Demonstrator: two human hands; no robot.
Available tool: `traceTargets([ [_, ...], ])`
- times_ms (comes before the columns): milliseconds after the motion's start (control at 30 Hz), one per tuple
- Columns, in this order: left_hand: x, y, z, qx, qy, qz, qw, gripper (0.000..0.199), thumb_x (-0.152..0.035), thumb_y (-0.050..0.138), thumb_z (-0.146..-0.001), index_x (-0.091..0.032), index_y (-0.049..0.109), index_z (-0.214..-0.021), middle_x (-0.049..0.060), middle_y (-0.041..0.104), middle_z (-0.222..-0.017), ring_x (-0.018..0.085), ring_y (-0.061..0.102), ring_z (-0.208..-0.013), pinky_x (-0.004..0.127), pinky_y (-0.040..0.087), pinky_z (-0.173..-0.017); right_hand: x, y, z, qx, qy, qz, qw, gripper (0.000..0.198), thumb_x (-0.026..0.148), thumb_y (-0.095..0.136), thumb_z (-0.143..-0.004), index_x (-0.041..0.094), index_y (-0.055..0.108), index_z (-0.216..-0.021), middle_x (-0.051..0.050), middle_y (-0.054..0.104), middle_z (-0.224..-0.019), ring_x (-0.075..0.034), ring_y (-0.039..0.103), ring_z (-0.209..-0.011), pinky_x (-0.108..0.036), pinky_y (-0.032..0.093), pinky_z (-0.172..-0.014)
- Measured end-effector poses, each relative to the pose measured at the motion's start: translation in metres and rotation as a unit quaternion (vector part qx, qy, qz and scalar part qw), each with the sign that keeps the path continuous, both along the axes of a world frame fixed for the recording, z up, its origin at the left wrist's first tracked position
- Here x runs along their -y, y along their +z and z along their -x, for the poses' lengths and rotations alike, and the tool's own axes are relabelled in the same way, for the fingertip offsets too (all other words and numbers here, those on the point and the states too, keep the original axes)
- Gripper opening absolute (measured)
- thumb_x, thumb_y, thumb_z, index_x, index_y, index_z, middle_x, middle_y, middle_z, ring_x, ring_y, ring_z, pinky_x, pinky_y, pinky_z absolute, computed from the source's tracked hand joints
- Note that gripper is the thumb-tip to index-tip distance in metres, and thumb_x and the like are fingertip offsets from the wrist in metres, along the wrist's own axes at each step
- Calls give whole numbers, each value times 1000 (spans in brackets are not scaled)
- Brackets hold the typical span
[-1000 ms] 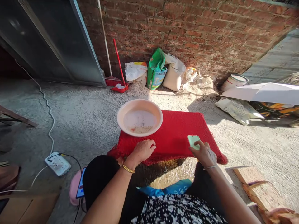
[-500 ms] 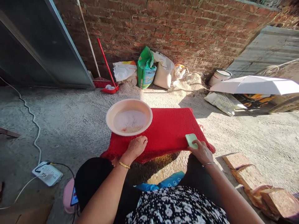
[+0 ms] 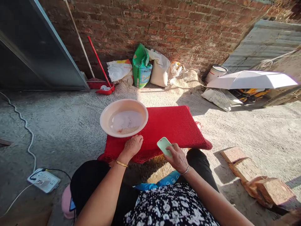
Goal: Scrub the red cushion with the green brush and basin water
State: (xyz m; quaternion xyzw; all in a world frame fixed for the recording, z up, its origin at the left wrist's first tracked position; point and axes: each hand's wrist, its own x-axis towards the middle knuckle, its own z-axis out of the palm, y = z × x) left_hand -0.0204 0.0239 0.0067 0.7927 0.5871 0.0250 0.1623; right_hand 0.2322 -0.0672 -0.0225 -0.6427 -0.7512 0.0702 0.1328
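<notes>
My right hand (image 3: 176, 158) grips a pale green, flat, rounded-rectangular piece (image 3: 165, 146) with a small dark spot near one corner. It is held over the front edge of a red cloth (image 3: 174, 124), which covers a low table. My left hand (image 3: 133, 145) is closed, its knuckles up, on the cloth just below the basin's near rim. Whatever may be inside those curled fingers is hidden. On the table's left part stands a pale pink basin (image 3: 105, 121), holding shallow cloudy water with some grains at the bottom.
A green sack (image 3: 142, 67) and a white sack (image 3: 160, 72) lean on the brick wall, with a red dustpan (image 3: 105, 90) left of them. A power strip (image 3: 44, 181) lies on the floor at left. Bricks (image 3: 249, 171) and a white umbrella (image 3: 249, 80) are at right.
My right hand has moved left with the pale green piece, from the table's right corner toward its middle front. My left hand stays beside the basin. The view has shifted slightly.
</notes>
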Motion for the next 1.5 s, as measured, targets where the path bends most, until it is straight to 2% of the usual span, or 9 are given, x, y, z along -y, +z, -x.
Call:
traceTargets([
  [167, -1, 1, -2, -4, -3, -2, 1000, 24, -26, 38, -95, -22, 62, -98, 6, 65, -98, 18, 62, -90, 28, 41, -74, 0, -13, -47, 40, -42, -7, 998, 26, 36, 56, -83, 22, 61, -104, -8, 53, -110, -21, 54, -94, -32, 42, -84],
  [433, 2, 2, -1, -13, -10, -10, 1000, 25, -27, 37, -95, -21, 61, -96, 7, 64, -95, 20, 62, -88, 29, 42, -73, 27, 3, -187, 82, -384, 23, 919, 35, 46, 55, -81, 23, 57, -107, -11, 54, -108, -25, 56, -96, -38, 45, -80],
  [600, 3, 1, -2, -21, -8, -18, 1000, 25, -27, 35, -96, -21, 60, -95, 7, 63, -96, 20, 62, -89, 29, 42, -71, 13, 13, -152, 16, -353, 27, 935, 38, 49, 56, -79, 24, 58, -108, -9, 53, -110, -24, 58, -94, -35, 45, -75],
  [833, 7, 2, -4, -31, -2, -41, 999, 25, -26, 35, -97, -22, 59, -91, 5, 64, -92, 19, 63, -86, 28, 42, -68, -50, 27, -10, -16, -66, 20, 998, 29, 40, 59, -81, 25, 60, -107, -5, 54, -105, -17, 57, -87, -27, 42, -73],
  [933, 8, 2, -4, -36, -4, -45, 998, 25, -26, 35, -97, -22, 59, -93, 6, 63, -95, 20, 63, -88, 29, 42, -68, -69, 29, 15, 18, -16, 39, 999, 30, 39, 62, -80, 26, 61, -107, -4, 54, -103, -17, 57, -86, -26, 39, -74],
  [1133, 12, 4, -4, -37, -21, -39, 998, 27, -26, 32, -97, -21, 58, -94, 6, 63, -95, 20, 62, -86, 29, 43, -71, -83, 25, -71, 52, -161, 106, 980, 37, 45, 56, -83, 28, 58, -116, -6, 53, -105, -19, 59, -85, -28, 41, -71],
  [1300, 23, 3, 1, -39, -32, -37, 998, 24, -26, 35, -96, -21, 59, -95, 7, 62, -94, 20, 62, -84, 31, 44, -73, -70, 38, -166, 85, -384, 141, 909, 46, 52, 53, -80, 25, 59, -118, -12, 52, -109, -23, 62, -85, -37, 44, -76],
  [1367, 27, 2, 4, -42, -37, -37, 998, 24, -25, 36, -96, -21, 59, -96, 7, 62, -95, 21, 62, -86, 32, 44, -75, -67, 43, -171, 81, -412, 138, 897, 47, 54, 55, -78, 25, 61, -115, -12, 52, -107, -24, 62, -85, -38, 44, -77],
  [1500, 32, 0, 13, -39, -18, -39, 998, 22, -25, 38, -95, -21, 59, -95, 6, 62, -94, 21, 62, -86, 33, 44, -75, -69, 42, -107, 22, -305, 104, 946, 41, 53, 59, -77, 27, 62, -108, -6, 54, -100, -20, 60, -82, -31, 44, -71],
])
